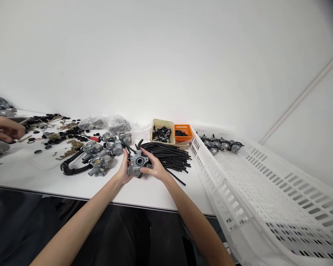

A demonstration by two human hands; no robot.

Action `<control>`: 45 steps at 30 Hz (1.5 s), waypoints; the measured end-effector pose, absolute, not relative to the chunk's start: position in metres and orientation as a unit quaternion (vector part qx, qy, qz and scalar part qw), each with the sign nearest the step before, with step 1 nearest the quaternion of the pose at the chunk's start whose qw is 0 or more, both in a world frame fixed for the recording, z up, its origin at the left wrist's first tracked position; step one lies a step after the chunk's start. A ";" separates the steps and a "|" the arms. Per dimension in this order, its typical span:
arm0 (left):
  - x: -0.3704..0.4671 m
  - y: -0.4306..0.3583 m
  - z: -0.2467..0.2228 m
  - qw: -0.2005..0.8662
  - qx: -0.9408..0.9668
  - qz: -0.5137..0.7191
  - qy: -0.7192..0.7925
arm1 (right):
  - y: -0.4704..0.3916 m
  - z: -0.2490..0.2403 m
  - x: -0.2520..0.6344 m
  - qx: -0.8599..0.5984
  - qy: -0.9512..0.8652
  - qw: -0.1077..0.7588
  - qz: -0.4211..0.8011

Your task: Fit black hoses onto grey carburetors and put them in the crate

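I hold a grey metal carburetor (138, 164) above the white table (44, 177), gripped from both sides. My left hand (124, 168) clasps its left side and my right hand (154, 166) wraps its right side. A short black hose (139, 143) sticks up from the part. Just behind it lies a pile of black rubber hoses (169, 155). To the left stands a cluster of several more carburetors (102, 153).
A large white slotted crate (266, 184) at the right holds several carburetors (220, 144) at its far end. A beige tray (162, 133) and orange basket (183, 133) hold black parts. Small black rings and brass bits (58, 135) are scattered at left, where another person's hand (5, 129) works.
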State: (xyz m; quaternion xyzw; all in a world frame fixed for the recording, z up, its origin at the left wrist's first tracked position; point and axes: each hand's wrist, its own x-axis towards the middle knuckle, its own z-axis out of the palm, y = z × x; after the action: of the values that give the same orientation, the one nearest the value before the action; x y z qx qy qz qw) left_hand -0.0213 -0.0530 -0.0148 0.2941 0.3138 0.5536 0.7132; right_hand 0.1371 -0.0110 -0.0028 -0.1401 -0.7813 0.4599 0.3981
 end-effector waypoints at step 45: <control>-0.022 -0.056 -0.007 0.694 0.285 0.563 0.347 | -0.004 0.002 0.141 -0.137 -0.710 0.377 0.579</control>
State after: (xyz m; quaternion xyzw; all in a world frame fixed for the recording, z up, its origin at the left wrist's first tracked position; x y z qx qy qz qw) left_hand -0.0217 -0.0562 -0.0072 0.2851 0.3473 0.5630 0.6936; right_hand 0.1412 -0.0044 0.0019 -0.1374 -0.7099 0.5791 0.3767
